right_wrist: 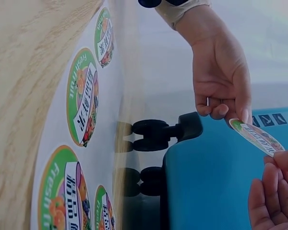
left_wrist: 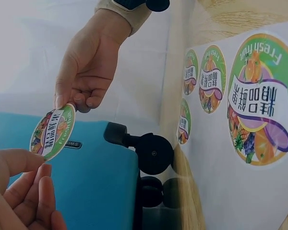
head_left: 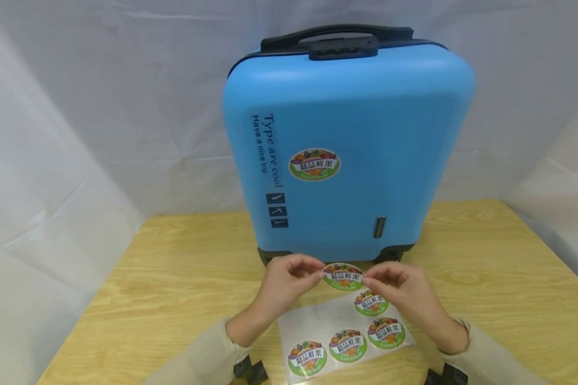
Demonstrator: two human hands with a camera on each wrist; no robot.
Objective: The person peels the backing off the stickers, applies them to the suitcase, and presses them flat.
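Note:
An oval fruit sticker [head_left: 343, 276] hangs between both hands, just in front of the suitcase's base. My left hand [head_left: 289, 283] pinches its left edge between thumb and forefinger. Its right edge is pinched the same way by my right hand [head_left: 407, 291]. Below them a white sticker sheet [head_left: 313, 321] lies on the table, bearing several more of these stickers. Behind stands an upright blue suitcase [head_left: 366, 133], with one matching sticker [head_left: 314, 164] on its front, right of the printed lettering. Both wrist views show the held sticker [left_wrist: 53, 132] clear of the sheet.
The wooden table [head_left: 183, 267] reaches out on both sides of the suitcase. A pale cloth [head_left: 125, 107] hangs behind and at the sides. The suitcase rests on black wheels [left_wrist: 153, 153], and a black handle [head_left: 337, 35] tops it.

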